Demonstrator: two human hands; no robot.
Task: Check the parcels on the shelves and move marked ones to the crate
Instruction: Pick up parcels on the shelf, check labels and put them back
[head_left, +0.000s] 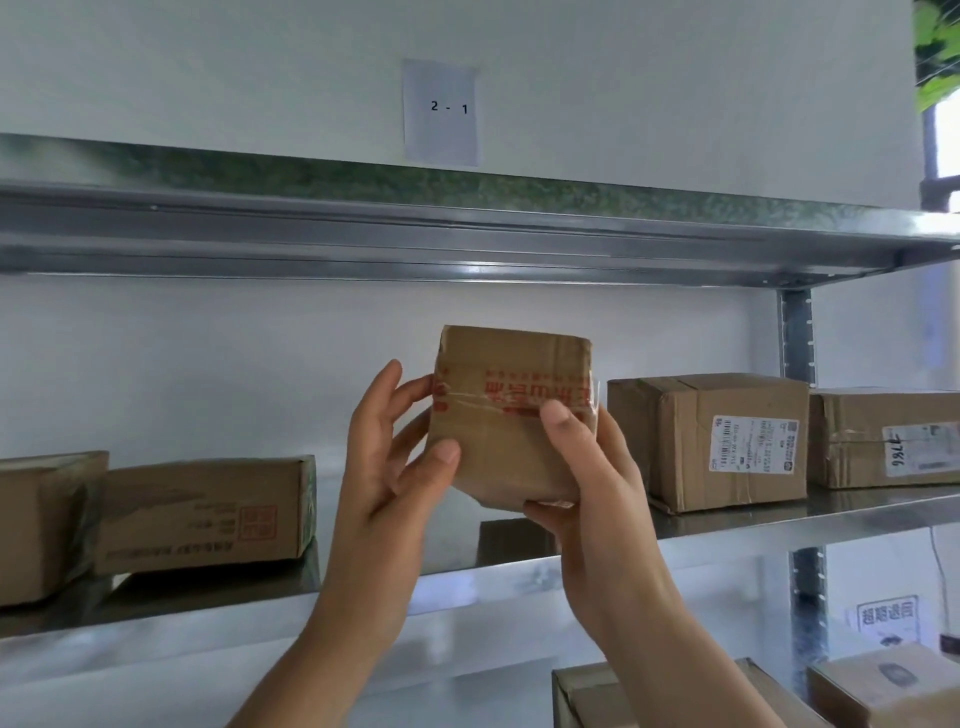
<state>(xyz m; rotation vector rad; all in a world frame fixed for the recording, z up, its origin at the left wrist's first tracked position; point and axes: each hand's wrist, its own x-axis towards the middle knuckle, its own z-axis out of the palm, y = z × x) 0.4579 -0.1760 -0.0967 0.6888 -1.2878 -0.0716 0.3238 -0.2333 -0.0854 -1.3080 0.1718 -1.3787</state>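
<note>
We are pinching the small cardboard parcel (511, 441) with thumbs on its near face. Our left hand (387, 467) is gripping the left edge, and our right hand (592, 483) is cupping the lower right corner, fingers curled underneath. We are holding it clear of the metal shelf (779, 519), left of the labelled box (691, 441). It is looking light and stiff to us. The glossy tape may be slippery, so we are favouring bare cardboard edges.

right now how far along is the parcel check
Nothing shows as finished: no crate is in view. In hand: the left hand and right hand hold a small taped box above the shelf, seemingly checking it. Left: the flat box, the labelled box and others there, plus lower boxes.
</note>
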